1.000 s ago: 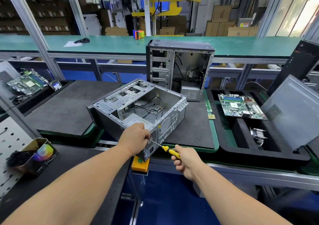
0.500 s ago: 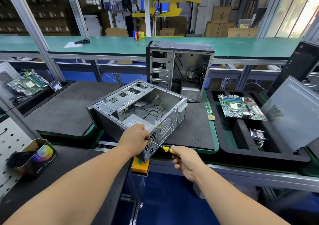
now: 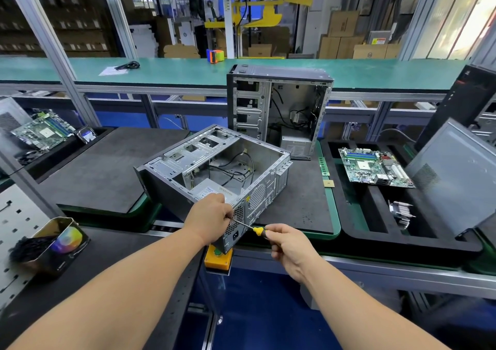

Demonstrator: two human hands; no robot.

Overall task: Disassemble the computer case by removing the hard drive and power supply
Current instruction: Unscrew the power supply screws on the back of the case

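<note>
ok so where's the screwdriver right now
In the head view, the yellow-and-black-handled screwdriver is low and centre, gripped by the right hand, its tip at the near rear corner of the open grey metal computer case beside the left hand.

Single head-worn wide-angle view, facing forward and down over a workbench. Both forearms reaching in from the lower frame edge, near the lens; open computer case (image 3: 214,172) at centre; shelving and cartons far off along the top.
</note>
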